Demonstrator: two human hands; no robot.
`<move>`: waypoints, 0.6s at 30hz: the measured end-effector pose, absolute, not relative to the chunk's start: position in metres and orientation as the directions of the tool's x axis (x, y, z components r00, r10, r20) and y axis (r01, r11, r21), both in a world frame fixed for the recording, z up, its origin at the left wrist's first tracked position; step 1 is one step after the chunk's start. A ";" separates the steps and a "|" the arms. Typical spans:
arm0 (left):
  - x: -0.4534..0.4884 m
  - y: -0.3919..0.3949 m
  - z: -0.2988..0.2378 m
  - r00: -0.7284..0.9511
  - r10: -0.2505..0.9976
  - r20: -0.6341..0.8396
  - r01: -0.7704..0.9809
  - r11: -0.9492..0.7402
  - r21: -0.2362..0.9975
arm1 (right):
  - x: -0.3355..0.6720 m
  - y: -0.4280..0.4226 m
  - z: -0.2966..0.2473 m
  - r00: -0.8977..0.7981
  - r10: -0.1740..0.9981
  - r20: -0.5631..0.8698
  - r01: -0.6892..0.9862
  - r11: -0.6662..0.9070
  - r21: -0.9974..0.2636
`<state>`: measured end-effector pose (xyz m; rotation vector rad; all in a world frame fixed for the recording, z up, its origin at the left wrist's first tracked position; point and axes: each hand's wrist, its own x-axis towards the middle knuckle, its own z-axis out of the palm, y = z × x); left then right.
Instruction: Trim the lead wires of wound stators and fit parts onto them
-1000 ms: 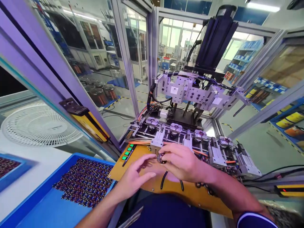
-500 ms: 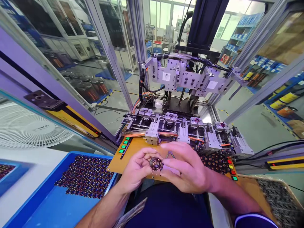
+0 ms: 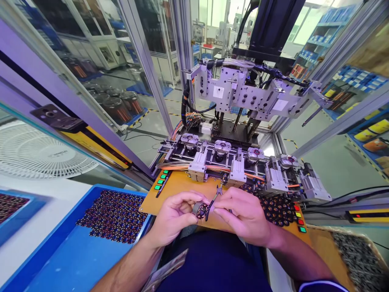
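My left hand (image 3: 174,215) is closed around a small round wound coil part (image 3: 199,209), held just above the yellow board (image 3: 179,186). My right hand (image 3: 243,213) is closed on small black-handled cutters (image 3: 212,198), whose tips point up and away beside the part. The two hands meet at the part, near the front edge of the board. Behind them stands a machine fixture (image 3: 237,162) with a row of round metal stations.
A blue tray (image 3: 60,251) holding several small coil parts lies at the left. More such parts (image 3: 278,209) sit on the board at the right, by coloured buttons (image 3: 299,221). Green buttons (image 3: 161,182) sit left. A basket (image 3: 355,251) is at far right.
My left hand closed on the round part and took it from the right. The right hand picked up the cutters. Both hands drew slightly back from the fixture.
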<state>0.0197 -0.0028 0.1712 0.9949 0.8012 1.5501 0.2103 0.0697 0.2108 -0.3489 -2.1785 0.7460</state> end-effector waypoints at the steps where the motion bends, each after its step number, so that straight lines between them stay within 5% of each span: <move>1: 0.020 -0.003 0.171 -0.071 0.979 0.190 -0.416 -0.202 0.887 | 0.210 0.069 0.211 -0.645 0.469 0.603 0.000 0.789 -0.614; 18: 0.023 0.006 0.171 -0.043 0.984 0.172 -0.501 -0.170 0.848 | 0.215 0.070 0.208 -0.599 0.461 0.654 0.001 0.818 -0.576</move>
